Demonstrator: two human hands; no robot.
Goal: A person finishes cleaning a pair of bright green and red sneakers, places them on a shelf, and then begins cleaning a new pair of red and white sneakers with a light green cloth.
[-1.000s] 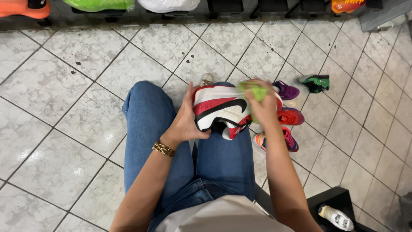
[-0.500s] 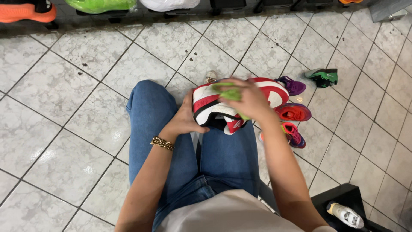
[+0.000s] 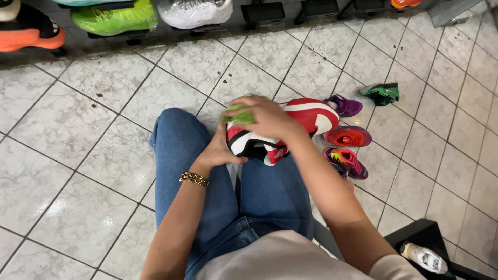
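Floor [image 3: 93, 155] was big glossy marbled-grey tiles laid on the diagonal, dark grout lines. The person sat in blue denim jeans [image 3: 181, 150], knees together. Resting across the knees was a red, white and black sneaker [image 3: 306, 116], smooth leather-looking panels, lying tipped on its side. Left hand [image 3: 220, 150] was cupped against its heel end, gold chain bracelet [image 3: 194, 179] on that wrist. Right hand [image 3: 267, 116] was closed around a crumpled green cloth [image 3: 237, 115], pressing it on the upper. Just right of the knee were small shoes on the tile: a purple one [image 3: 346, 106], a green-black one [image 3: 383, 93], a red one [image 3: 348, 136], a multicolour one [image 3: 346, 162]. Along the top edge sat a lime shoe [image 3: 114, 18], an orange shoe [image 3: 31, 39] and a white shoe [image 3: 194, 13].
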